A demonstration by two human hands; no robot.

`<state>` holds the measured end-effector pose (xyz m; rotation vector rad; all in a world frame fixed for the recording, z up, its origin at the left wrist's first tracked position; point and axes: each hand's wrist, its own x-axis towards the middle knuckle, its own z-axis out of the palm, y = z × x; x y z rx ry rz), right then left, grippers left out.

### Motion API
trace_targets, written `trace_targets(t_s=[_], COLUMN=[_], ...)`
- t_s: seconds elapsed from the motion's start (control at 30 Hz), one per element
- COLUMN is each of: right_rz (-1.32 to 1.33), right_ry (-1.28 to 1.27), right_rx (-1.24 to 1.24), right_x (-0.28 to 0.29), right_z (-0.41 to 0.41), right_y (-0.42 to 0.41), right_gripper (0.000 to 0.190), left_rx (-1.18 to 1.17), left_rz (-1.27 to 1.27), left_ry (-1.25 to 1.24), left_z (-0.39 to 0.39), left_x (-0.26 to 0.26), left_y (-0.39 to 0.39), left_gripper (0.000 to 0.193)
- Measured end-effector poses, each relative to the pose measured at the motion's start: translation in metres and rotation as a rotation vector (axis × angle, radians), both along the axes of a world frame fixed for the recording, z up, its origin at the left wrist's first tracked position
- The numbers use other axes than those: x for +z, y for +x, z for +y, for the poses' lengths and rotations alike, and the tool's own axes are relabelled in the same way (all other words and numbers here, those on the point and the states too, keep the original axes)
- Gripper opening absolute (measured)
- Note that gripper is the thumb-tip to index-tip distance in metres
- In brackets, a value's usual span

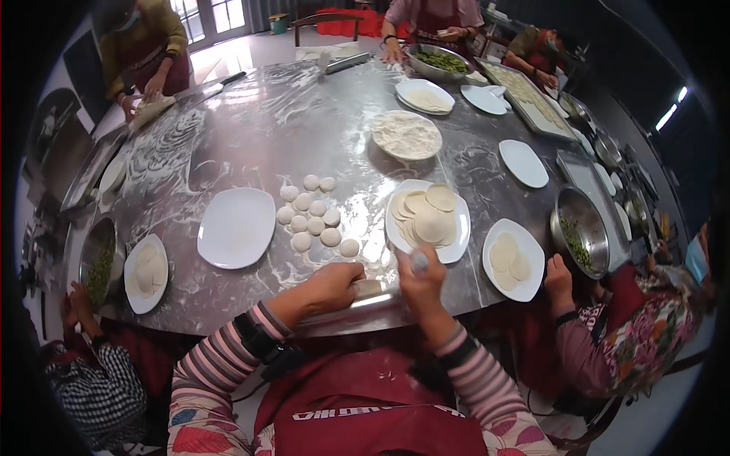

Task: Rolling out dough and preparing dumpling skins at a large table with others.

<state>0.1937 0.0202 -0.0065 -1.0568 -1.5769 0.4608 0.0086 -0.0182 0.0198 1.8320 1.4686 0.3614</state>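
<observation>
At the near edge of the floured steel table [239, 308], my right hand [422, 285] is closed around a rolling pin, whose blurred grey end [420, 262] shows above the fist. My left hand [331, 288] pinches the edge of a small dough piece [368, 288]; the fingers partly hide it. Just beyond my hands lie several round dough balls [316, 209], one of them [349, 247] apart from the others. A white plate with a pile of flat dough wrappers [432, 221] stands ahead of my right hand.
A bowl of flour [406, 134] stands farther back. An empty white plate [236, 228] lies left of the dough balls. Plates with wrappers [147, 272] [509, 262] and steel bowls of green filling [580, 231] flank me. Several co-workers surround the table; one handles dough [149, 108].
</observation>
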Motion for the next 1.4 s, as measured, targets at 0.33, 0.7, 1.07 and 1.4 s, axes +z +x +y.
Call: trace_targets(t_s=[0.33,0.7,1.07,1.4], right_rz=[0.074,0.014,0.019,0.084], right_ry=[-0.154,0.028,0.09,-0.089], right_rx=[0.002,0.016,0.021,0.159], right_x=[-0.007,-0.004,0.005,0.011], right_z=[-0.033,-0.012,0.028,-0.042], right_y=[0.02,0.006,-0.02,0.03], right_gripper=[0.022,0.02,0.021,0.021], left_rx=[-0.002,0.015,0.027,-0.006], left_rz=[-0.048,-0.004,-0.032,-0.459], left_ry=[0.03,-0.02,0.028,-0.124], left_z=[0.007,0.006,0.009,0.047], left_x=[-0.016,-0.01,-0.014,0.0], left_y=[-0.003,-0.006,-0.016,0.036], left_gripper=[0.019,0.019,0.018,0.015])
